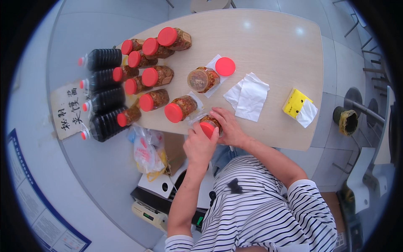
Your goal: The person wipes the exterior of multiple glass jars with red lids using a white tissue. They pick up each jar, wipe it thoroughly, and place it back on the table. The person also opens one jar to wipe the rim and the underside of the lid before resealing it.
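At the table's near edge I hold a glass jar with a red lid (207,129), filled with a reddish-brown chunky sauce. My left hand (199,145) grips it by the lid, fingers curled along the rim. Around the jar's body wraps my right hand (229,127), its thumb reaching to the lid. Just left of them lies a similar lidded jar (184,107) on a white tissue. Beyond stands an unlidded jar (203,80), its mouth apparently covered by an inner seal. Its loose red lid (225,66) rests beside it on another tissue.
Several red-lidded jars (157,76) stand in rows at the table's left, with dark bottles (105,101) behind them. White tissues (247,95) and a yellow tissue pack (295,103) lie to the right. Plastic bags (147,151) hang below the left edge; a bin (346,120) stands right.
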The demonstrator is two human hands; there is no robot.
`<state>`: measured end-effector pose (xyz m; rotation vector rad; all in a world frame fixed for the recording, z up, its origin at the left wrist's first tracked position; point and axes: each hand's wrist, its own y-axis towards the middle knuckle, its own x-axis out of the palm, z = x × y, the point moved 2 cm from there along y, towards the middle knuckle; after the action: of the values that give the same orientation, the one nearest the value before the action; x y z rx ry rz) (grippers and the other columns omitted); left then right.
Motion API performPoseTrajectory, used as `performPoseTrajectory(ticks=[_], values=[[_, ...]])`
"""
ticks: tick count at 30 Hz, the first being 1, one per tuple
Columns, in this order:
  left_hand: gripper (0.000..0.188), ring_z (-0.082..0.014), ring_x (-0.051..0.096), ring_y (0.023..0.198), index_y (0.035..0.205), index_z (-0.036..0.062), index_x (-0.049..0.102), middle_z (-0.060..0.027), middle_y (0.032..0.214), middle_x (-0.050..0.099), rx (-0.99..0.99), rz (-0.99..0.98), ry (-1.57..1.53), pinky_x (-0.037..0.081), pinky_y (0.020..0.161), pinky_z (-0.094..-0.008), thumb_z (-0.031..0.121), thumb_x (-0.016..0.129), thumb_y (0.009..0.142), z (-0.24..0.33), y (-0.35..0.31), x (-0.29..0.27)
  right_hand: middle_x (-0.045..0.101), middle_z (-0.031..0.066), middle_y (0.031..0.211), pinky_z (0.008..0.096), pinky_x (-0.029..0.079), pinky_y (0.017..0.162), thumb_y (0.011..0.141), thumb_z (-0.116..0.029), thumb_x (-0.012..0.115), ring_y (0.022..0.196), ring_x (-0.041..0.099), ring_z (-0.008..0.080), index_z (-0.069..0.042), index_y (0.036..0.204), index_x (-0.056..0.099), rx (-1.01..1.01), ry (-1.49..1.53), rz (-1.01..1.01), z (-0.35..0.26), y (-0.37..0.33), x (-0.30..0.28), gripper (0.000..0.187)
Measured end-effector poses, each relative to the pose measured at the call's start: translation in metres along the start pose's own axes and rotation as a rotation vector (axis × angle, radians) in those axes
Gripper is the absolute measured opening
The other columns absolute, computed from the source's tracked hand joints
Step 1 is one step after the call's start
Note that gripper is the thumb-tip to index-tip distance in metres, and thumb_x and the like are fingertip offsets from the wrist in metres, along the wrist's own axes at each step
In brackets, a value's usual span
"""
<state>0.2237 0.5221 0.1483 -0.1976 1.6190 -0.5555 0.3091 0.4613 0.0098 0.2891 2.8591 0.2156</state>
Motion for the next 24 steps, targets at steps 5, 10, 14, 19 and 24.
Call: performPoseTrajectory(ticks=[5, 10, 14, 19, 24], values=[[0.066, -0.0457, 0.064, 0.096, 0.129, -0.0015, 0.051, -0.0269, 0.107, 0.064, 0.063, 0.124, -0.163, 0.053, 0.084, -0.0507, 0.043, 0.072, 0.086, -0.015, -0.009, -0.003, 0.039, 0.0162, 0.149, 0.0501, 0.033, 0.114, 0.051, -0.022, 0.095, 0.137, 0.038, 0.0393, -0.015, 0.150, 0.036, 0.017, 0.010, -0.012, -0.001, -0.001, -0.001, 0.115], [0.065, -0.0423, 0.060, 0.109, 0.132, -0.0013, 0.049, -0.0266, 0.120, 0.058, 0.112, 0.123, -0.287, 0.050, 0.092, -0.0480, 0.036, 0.075, 0.085, -0.026, -0.013, -0.013, 0.038, 0.0161, 0.150, 0.0494, 0.033, 0.114, 0.048, -0.019, 0.095, 0.138, 0.037, 0.0393, -0.016, 0.150, 0.035, 0.040, 0.022, -0.025, -0.002, -0.002, -0.006, 0.118], [0.070, -0.0427, 0.059, 0.108, 0.135, 0.0001, 0.046, -0.0248, 0.121, 0.053, 0.144, 0.088, -0.267, 0.049, 0.091, -0.0476, 0.032, 0.078, 0.082, -0.022, -0.011, -0.005, 0.039, 0.0165, 0.149, 0.0488, 0.033, 0.114, 0.051, -0.019, 0.093, 0.138, 0.038, 0.0392, -0.016, 0.150, 0.035, 0.044, 0.018, -0.022, -0.001, -0.001, -0.006, 0.115], [0.073, -0.0428, 0.057, 0.103, 0.136, 0.0013, 0.046, -0.0242, 0.113, 0.052, 0.163, 0.112, -0.253, 0.049, 0.090, -0.0473, 0.028, 0.081, 0.078, -0.015, -0.005, 0.013, 0.038, 0.0179, 0.149, 0.0485, 0.033, 0.114, 0.056, -0.019, 0.091, 0.138, 0.037, 0.0394, -0.015, 0.149, 0.036, 0.055, 0.004, -0.021, -0.003, 0.001, -0.011, 0.108], [0.074, -0.0427, 0.054, 0.102, 0.136, 0.0020, 0.047, -0.0257, 0.111, 0.051, 0.202, 0.162, -0.197, 0.047, 0.091, -0.0486, 0.022, 0.082, 0.074, -0.007, -0.003, 0.018, 0.037, 0.0186, 0.149, 0.0475, 0.032, 0.115, 0.058, -0.016, 0.089, 0.138, 0.037, 0.0395, -0.013, 0.149, 0.036, 0.091, -0.019, -0.032, -0.007, -0.001, -0.021, 0.105]])
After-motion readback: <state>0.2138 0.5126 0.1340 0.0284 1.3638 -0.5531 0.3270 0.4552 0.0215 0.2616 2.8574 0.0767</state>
